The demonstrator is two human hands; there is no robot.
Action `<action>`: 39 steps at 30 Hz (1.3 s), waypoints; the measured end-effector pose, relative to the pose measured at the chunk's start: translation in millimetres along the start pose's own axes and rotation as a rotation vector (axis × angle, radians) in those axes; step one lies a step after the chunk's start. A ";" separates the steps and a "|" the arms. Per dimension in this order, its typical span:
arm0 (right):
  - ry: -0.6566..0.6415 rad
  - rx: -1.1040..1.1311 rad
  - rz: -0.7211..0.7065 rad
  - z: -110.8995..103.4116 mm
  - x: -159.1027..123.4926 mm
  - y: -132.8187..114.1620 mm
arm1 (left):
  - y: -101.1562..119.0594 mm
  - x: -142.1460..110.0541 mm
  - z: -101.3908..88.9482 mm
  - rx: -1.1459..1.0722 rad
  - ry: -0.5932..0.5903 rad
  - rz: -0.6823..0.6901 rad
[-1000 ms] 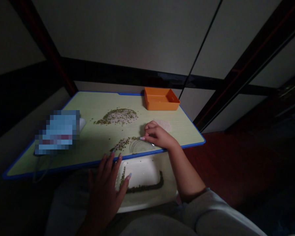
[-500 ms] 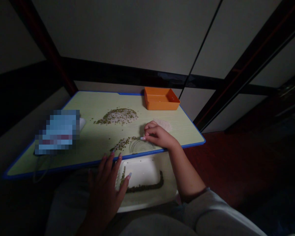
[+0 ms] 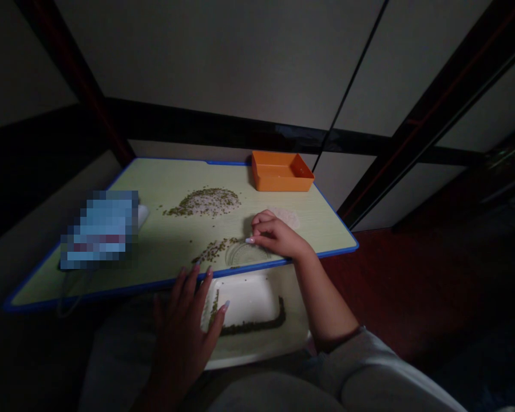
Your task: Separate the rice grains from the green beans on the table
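My right hand (image 3: 274, 233) is closed at the table's near side, with thumb and curled fingers together. The thumb tip is at the far rim of a clear round dish (image 3: 248, 254); anything pinched is hidden. Behind that hand lies a patch of pale grains (image 3: 286, 217). A small group of green beans (image 3: 213, 250) lies left of the dish. My left hand (image 3: 189, 320) is open, fingers spread, with fingertips at the table edge beside these beans. Its thumb reaches over a white tray (image 3: 251, 297), where dark green beans line the near side.
A larger heap of green beans mixed with pale grains (image 3: 209, 202) lies mid-table. An orange box (image 3: 283, 182) stands at the back right. On the left is a blurred-out light blue object (image 3: 100, 229). The table (image 3: 163, 177) has a blue edge, with cabinet panels behind.
Both hands stay nearly where they were. The clear dish under my right hand looks slightly different, its ribbed pattern less distinct now. The piles, box and tray keep their places.
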State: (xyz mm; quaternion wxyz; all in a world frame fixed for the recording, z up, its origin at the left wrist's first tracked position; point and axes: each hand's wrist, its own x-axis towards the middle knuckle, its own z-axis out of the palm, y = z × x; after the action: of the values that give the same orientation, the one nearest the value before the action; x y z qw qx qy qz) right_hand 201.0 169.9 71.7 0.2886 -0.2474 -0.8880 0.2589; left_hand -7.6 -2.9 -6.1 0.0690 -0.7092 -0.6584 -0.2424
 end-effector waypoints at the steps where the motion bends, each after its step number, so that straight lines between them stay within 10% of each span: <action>1: 0.001 0.000 0.001 0.0 0.0 0.1 | 0.0 0.0 -0.2 -0.004 0.001 0.001; 10: 0.081 -0.009 -0.013 -0.7 -1.4 0.3 | 2.4 0.7 0.4 -0.009 0.019 -0.013; 18: 0.476 0.000 0.055 -5.4 -4.9 6.2 | 1.7 1.2 -0.2 -0.012 0.013 -0.012; 27: 0.125 0.010 0.012 -1.4 -1.5 -1.3 | 0.3 0.1 1.5 -0.033 -0.020 -0.040; 39: 0.104 -0.247 0.007 2.8 -0.3 6.8 | -0.2 1.2 1.9 -0.009 0.005 0.001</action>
State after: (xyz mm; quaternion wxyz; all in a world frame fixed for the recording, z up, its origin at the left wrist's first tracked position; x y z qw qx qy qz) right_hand 201.5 173.8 65.5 0.3008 -0.2972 -0.8960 0.1355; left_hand -7.3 -1.0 -7.2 0.0676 -0.7091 -0.6568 -0.2473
